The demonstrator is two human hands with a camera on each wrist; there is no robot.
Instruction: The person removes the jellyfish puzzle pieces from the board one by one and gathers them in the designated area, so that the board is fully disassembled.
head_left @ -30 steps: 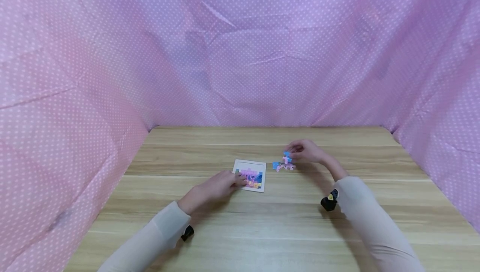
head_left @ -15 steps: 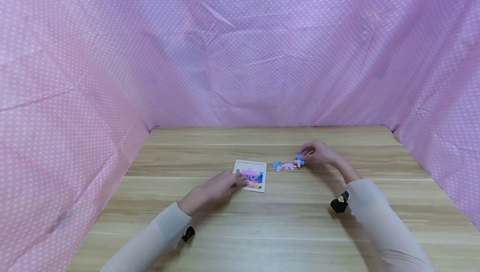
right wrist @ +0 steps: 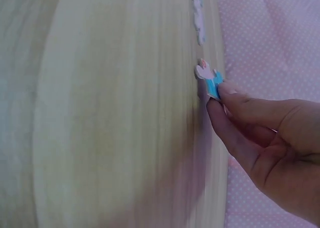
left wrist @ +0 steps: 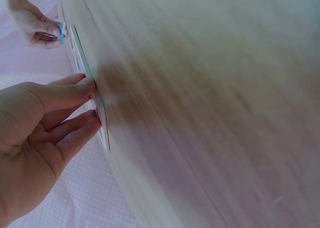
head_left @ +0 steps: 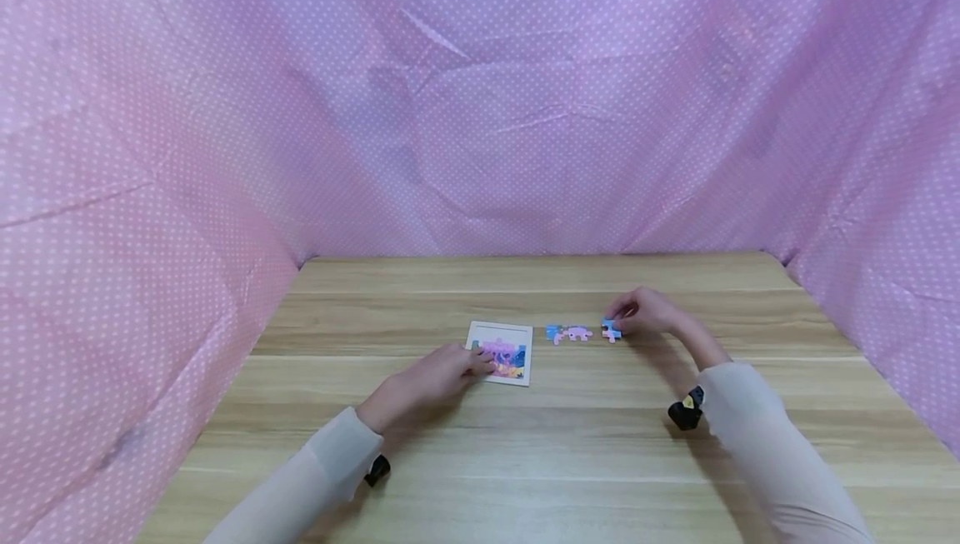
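Observation:
My left hand (head_left: 446, 367) rests its fingers on the left side of a square puzzle board (head_left: 512, 329) with a light frame. Pink, blue and yellow picture pieces lie in the board's lower part, and the upper part shows pale. From the left wrist view, the thumb (left wrist: 80, 90) touches the board's edge. To the right, my right hand (head_left: 647, 311) pinches a blue and pink puzzle piece (head_left: 611, 330) between thumb and fingers. The right wrist view has that puzzle piece (right wrist: 212, 82) low over the tabletop; whether it touches is unclear.
Between the board and my right hand lie a blue and pink puzzle piece (head_left: 554, 333) and a mostly pink piece (head_left: 579, 333), side by side. The wooden table (head_left: 480, 461) ends at a pink dotted cloth (head_left: 480, 152) behind and at the sides.
My right hand has carried the pinched puzzle piece rightward and lower, from above the other loose pieces to a spot apart from them. The left hand and board have stayed put.

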